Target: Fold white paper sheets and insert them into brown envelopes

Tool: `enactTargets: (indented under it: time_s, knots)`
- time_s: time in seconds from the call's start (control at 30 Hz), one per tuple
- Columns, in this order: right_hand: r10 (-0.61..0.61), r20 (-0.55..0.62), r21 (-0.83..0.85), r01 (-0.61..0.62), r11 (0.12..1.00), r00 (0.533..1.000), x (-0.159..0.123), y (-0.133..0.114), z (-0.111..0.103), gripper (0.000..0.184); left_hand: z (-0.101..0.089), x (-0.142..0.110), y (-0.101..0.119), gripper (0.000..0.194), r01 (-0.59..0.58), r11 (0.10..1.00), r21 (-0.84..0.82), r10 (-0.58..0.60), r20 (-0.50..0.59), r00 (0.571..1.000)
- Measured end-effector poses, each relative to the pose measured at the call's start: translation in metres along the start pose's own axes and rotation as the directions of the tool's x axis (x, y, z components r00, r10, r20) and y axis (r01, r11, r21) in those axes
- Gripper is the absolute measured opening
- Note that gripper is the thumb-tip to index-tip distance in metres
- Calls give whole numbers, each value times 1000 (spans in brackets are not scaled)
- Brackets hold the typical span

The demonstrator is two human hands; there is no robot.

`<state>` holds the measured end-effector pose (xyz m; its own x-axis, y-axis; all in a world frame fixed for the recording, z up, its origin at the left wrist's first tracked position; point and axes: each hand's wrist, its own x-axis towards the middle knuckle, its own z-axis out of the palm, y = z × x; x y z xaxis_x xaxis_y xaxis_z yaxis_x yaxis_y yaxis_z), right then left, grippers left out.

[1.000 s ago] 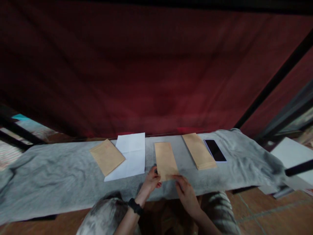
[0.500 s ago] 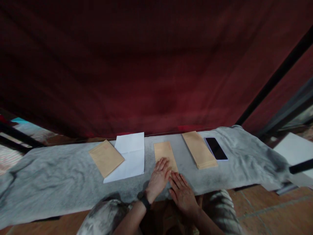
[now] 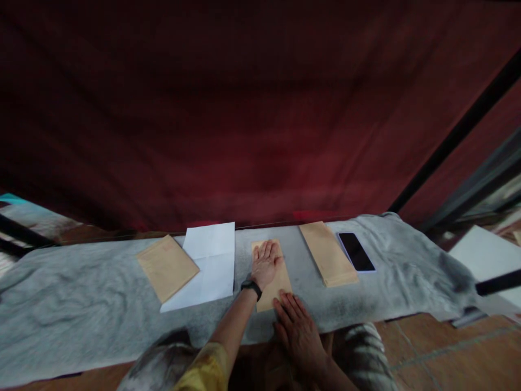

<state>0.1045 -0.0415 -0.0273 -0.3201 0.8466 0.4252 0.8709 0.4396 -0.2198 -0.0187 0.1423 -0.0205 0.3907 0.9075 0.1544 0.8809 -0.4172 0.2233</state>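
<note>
A brown paper envelope [image 3: 280, 279] lies flat on the grey cloth in front of me. My left hand [image 3: 265, 263], with a black band at the wrist, rests flat on its upper part, fingers stretched out. At the envelope's lower right corner lies my right hand [image 3: 296, 320], palm down, its fingers extended and the tips touching the paper. To the right is a stack of brown envelopes [image 3: 329, 254]. On the left another brown envelope pile [image 3: 167, 267] overlaps a creased white sheet of paper [image 3: 211, 274].
A phone [image 3: 356, 252] lies beside the right-hand stack. The grey cloth [image 3: 93, 304] covers a long narrow surface, wrinkled at both ends. Behind it hangs a dark red curtain [image 3: 260, 136]. A black bar [image 3: 456, 136] slants at the right, near white sheets [image 3: 486, 255].
My left hand has slid up the envelope, away from me, uncovering its lower part. My right hand stays near the lower corner. The view has shifted slightly.
</note>
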Motion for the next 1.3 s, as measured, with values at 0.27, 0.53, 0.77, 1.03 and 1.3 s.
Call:
enactTargets:
  time_s: [0.27, 0.53, 0.77, 1.03, 1.3]
  knots:
    - [-1, -6, 2, 1, 1000, 1000, 0, 1, 1, 45, -1, -23, -5, 56, -70, 997, -14, 70, 31, 997]
    - [5, 13, -19, -5, 1000, 1000, 0, 2, 5, 45, -10, -84, -6, 55, -185, 981, -51, 187, 56, 981]
    - [-13, 48, -31, 15, 999, 999, -5, 4, 7, 42, -21, -121, 1, 50, -235, 971, -51, 237, 48, 970]
    - [-38, 76, -77, 44, 996, 996, -16, 15, -3, 50, -25, -137, 3, 58, -288, 957, 38, 287, 29, 957]
    - [-4, 102, -21, 6, 1000, 995, -11, 16, -12, 47, -26, -141, 10, 50, -259, 965, 24, 259, 17, 966]
